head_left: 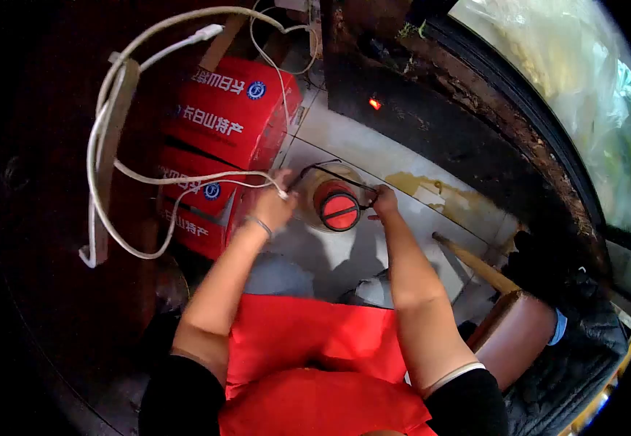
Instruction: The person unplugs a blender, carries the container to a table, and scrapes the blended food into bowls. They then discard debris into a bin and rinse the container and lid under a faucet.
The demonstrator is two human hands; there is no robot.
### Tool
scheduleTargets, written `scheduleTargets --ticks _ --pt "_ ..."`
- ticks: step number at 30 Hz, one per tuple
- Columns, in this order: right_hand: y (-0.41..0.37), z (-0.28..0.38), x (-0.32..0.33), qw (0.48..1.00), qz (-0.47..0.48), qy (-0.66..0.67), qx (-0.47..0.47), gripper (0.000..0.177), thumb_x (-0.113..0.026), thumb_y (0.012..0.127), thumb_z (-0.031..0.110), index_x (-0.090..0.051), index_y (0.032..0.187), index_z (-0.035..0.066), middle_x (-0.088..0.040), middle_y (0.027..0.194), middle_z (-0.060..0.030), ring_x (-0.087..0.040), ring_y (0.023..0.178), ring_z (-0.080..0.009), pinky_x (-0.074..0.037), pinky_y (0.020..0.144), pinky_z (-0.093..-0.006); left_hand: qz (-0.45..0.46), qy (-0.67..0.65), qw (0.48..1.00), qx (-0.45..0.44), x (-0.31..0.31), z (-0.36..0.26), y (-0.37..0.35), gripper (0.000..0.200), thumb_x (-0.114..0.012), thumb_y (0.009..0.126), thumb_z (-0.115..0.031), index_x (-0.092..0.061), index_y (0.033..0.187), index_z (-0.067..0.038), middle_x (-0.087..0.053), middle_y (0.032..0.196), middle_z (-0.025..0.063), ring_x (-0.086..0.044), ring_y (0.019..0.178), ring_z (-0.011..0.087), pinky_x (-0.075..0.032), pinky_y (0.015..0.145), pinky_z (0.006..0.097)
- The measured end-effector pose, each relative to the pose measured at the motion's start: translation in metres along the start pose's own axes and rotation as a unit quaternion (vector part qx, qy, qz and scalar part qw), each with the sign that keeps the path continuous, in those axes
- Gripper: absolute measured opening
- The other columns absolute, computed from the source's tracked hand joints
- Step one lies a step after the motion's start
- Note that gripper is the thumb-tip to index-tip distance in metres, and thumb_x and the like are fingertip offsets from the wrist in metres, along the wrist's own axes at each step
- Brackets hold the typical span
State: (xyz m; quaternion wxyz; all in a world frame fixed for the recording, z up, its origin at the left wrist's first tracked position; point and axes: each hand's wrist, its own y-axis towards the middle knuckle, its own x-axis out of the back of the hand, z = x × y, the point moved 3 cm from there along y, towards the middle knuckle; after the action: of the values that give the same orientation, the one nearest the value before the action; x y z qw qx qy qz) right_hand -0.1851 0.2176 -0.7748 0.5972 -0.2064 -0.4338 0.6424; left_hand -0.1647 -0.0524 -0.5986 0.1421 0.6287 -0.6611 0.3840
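A round, pale jar (305,211) with a red-and-black lid (340,211) stands on the tiled floor between my hands. A thin black handle (344,178) arches across its top. My right hand (384,203) is closed on the right end of this handle. My left hand (275,205), with a band at the wrist, is on the jar's left side near the handle's other end; its fingers are smeared by motion. The tip of a white cable (257,176) overlaps my left hand in this view.
Red cartons (232,116) are stacked at the left, behind a pale strip (112,138) with looped cables. A yellowish stain (417,187) marks the floor tiles. A wooden handle (475,261) and a brown padded seat (513,338) are at the right. Clear plastic (584,80) hangs at upper right.
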Motion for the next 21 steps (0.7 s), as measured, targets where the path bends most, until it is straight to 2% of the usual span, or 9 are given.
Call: scheduleTargets --ticks 2,3,5,7,8,11,14,18,21 --pt "-0.018 0.019 0.007 0.999 0.013 0.027 -0.028 0.030 -0.063 0.076 0.027 -0.051 0.096 0.008 -0.056 0.096 -0.0103 -0.058 0.080 -0.0307 -0.048 0.063 -0.0540 -0.065 -0.068 0.979 -0.182 -0.026 -0.017 -0.012 0.049 -0.051 0.077 -0.005 -0.035 0.123 -0.005 -0.056 0.081 0.0106 -0.055 0.071 0.0261 -0.043 0.067 0.0356" --pt "-0.024 0.025 0.009 0.997 0.023 0.052 -0.059 0.032 -0.066 0.074 0.028 -0.052 0.095 0.008 -0.057 0.095 -0.0101 -0.058 0.080 -0.0307 -0.048 0.061 -0.0528 0.018 -0.135 0.978 -0.155 -0.030 -0.028 -0.017 0.041 -0.049 0.077 -0.002 -0.043 0.117 -0.005 -0.051 0.081 0.0031 -0.048 0.064 0.0147 -0.041 0.059 0.0280" --pt "-0.019 0.030 0.011 0.997 0.012 0.052 -0.051 0.038 -0.071 0.069 0.027 -0.051 0.097 0.009 -0.058 0.092 -0.0097 -0.059 0.078 -0.0299 -0.049 0.058 -0.0504 0.159 -0.365 0.913 0.093 -0.027 -0.042 -0.018 0.034 -0.047 0.077 -0.002 -0.048 0.111 -0.002 -0.055 0.089 0.0096 -0.054 0.084 0.0196 -0.042 0.077 0.0285" --pt "-0.010 0.024 0.014 0.997 -0.044 -0.062 0.025 0.040 -0.072 0.068 0.022 -0.049 0.097 0.009 -0.058 0.094 -0.0092 -0.059 0.076 -0.0280 -0.049 0.062 -0.0506 0.046 -0.440 0.891 0.104 -0.006 -0.059 -0.009 0.028 -0.046 0.077 -0.002 -0.055 0.103 -0.002 -0.053 0.082 0.0042 -0.049 0.065 0.0092 -0.040 0.060 0.0208" --pt "-0.013 0.029 0.010 0.999 -0.036 -0.024 0.028 0.039 -0.070 0.069 0.018 -0.048 0.099 0.010 -0.057 0.092 -0.0086 -0.058 0.075 -0.0258 -0.047 0.068 -0.0527 0.007 -0.547 0.831 0.105 -0.007 -0.048 0.000 0.029 -0.045 0.077 -0.001 -0.055 0.105 -0.002 -0.052 0.080 0.0035 -0.041 0.054 0.0065 -0.034 0.051 0.0185" --pt "-0.021 0.037 -0.002 0.998 -0.006 0.056 -0.030 0.030 -0.066 0.072 0.013 -0.050 0.097 0.010 -0.057 0.089 -0.0074 -0.057 0.075 -0.0233 -0.048 0.067 -0.0514 -0.103 -0.627 0.770 0.050 0.002 -0.045 0.010 0.029 -0.044 0.080 0.001 -0.052 0.108 0.001 -0.052 0.085 0.0041 -0.043 0.060 0.0080 -0.036 0.056 0.0200" --pt "-0.030 0.045 0.003 0.996 0.062 0.052 -0.040 0.024 -0.061 0.074 0.011 -0.049 0.095 0.011 -0.056 0.089 -0.0064 -0.057 0.078 -0.0232 -0.048 0.068 -0.0511 -0.120 -0.682 0.714 0.105 0.009 -0.056 -0.004 0.030 -0.043 0.080 0.003 -0.051 0.108 0.003 -0.052 0.086 0.0053 -0.043 0.064 0.0084 -0.036 0.060 0.0202" --pt "-0.027 0.033 0.008 0.980 0.167 0.059 -0.086 0.027 -0.064 0.075 0.019 -0.049 0.095 0.010 -0.055 0.092 -0.0069 -0.057 0.078 -0.0237 -0.048 0.069 -0.0513 -0.124 -0.657 0.743 0.016 0.025 -0.070 -0.014 0.027 -0.044 0.080 0.003 -0.050 0.107 0.004 -0.052 0.089 0.0069 -0.043 0.067 0.0095 -0.037 0.063 0.0214" --pt "-0.035 0.031 0.018 0.983 0.163 -0.018 -0.083 0.031 -0.066 0.074 0.021 -0.049 0.095 0.009 -0.055 0.093 -0.0075 -0.057 0.078 -0.0244 -0.047 0.068 -0.0519 -0.129 -0.609 0.783 -0.017 0.036 -0.077 -0.024 0.023 -0.043 0.082 0.002 -0.050 0.104 0.004 -0.053 0.089 0.0073 -0.044 0.069 0.0097 -0.037 0.064 0.0220"
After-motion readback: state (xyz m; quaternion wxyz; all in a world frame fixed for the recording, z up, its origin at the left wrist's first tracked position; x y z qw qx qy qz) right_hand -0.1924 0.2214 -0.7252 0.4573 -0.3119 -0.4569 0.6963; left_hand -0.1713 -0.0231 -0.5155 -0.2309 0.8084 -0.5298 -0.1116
